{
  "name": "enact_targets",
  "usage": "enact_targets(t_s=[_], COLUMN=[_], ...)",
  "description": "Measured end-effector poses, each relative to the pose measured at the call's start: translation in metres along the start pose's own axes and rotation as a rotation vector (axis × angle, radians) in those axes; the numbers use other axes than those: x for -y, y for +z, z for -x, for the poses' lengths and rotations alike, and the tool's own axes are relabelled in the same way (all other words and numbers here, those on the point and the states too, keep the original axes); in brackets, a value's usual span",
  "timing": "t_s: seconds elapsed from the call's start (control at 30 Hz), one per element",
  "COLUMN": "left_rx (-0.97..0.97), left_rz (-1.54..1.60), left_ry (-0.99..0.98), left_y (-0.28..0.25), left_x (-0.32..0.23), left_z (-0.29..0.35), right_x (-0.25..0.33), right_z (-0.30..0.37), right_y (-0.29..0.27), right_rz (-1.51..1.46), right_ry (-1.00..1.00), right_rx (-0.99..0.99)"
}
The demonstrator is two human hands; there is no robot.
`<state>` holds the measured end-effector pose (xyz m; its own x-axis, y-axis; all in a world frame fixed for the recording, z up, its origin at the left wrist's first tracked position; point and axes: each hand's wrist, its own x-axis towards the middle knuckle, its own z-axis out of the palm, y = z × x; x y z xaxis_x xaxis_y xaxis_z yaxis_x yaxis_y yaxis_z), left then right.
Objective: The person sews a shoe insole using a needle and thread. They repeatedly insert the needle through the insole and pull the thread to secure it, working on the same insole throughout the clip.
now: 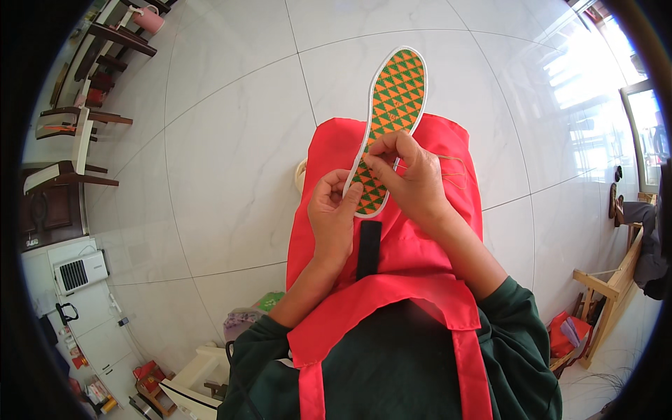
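Note:
An embroidered insole (397, 87) with orange and green triangles and a white edge slants upward above my lap. My left hand (332, 213) grips its lower end, thumb on the patterned face and fingers at the left edge. Over its middle, the thumb and index finger of my right hand (416, 176) are pinched together against the surface. Whatever sits between those fingertips is too small to make out. A thin yellowish thread (453, 158) loops out to the right of my right hand, across the red apron (325, 157) on my lap.
Wooden chairs (77, 140) and a pink jug (148, 19) are at the far left. A white cabinet (105, 336) stands lower left. At the right are a wooden bench (616, 287) and another person's leg (637, 217). Pale tiles (238, 175) cover the floor.

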<state>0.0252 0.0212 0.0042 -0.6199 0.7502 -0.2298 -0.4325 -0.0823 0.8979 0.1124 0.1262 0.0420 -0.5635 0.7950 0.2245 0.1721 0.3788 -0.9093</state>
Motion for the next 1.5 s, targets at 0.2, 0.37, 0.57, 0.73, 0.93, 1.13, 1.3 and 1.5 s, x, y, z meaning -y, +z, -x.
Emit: enact_targets(t_s=[0.2,0.37,0.57,0.73,0.93,1.13,1.3,1.5], left_rx=[-0.009,-0.01,-0.015,-0.021,-0.018,-0.019,-0.017,-0.026], left_rz=[0.032,0.019,0.034,0.051,0.055,0.058,0.024,-0.03], left_ry=[-0.008,0.003,0.003,-0.027,-0.032,-0.043,-0.047,-0.046], left_y=[0.003,0.003,0.002,0.002,0.002,0.002,0.001,0.003], left_x=[-0.005,-0.008,-0.007,-0.008,-0.009,-0.01,-0.011,-0.014], left_z=[0.004,0.004,0.003,0.004,0.004,0.004,0.005,0.006], right_x=[0.005,0.006,0.001,-0.003,-0.003,-0.005,-0.003,-0.007], right_z=[0.001,0.002,0.002,0.004,0.003,0.003,0.003,0.004], right_y=[-0.005,-0.008,-0.003,0.001,0.003,0.004,0.007,0.012], right_rz=[-0.11,-0.114,-0.111,-0.051,-0.03,-0.022,0.016,0.218], right_ry=[-0.006,-0.01,-0.047,-0.068,-0.089,-0.092,-0.13,-0.358], right_rx=[-0.014,0.044,0.017,0.013,0.013,0.014,-0.008,-0.04])
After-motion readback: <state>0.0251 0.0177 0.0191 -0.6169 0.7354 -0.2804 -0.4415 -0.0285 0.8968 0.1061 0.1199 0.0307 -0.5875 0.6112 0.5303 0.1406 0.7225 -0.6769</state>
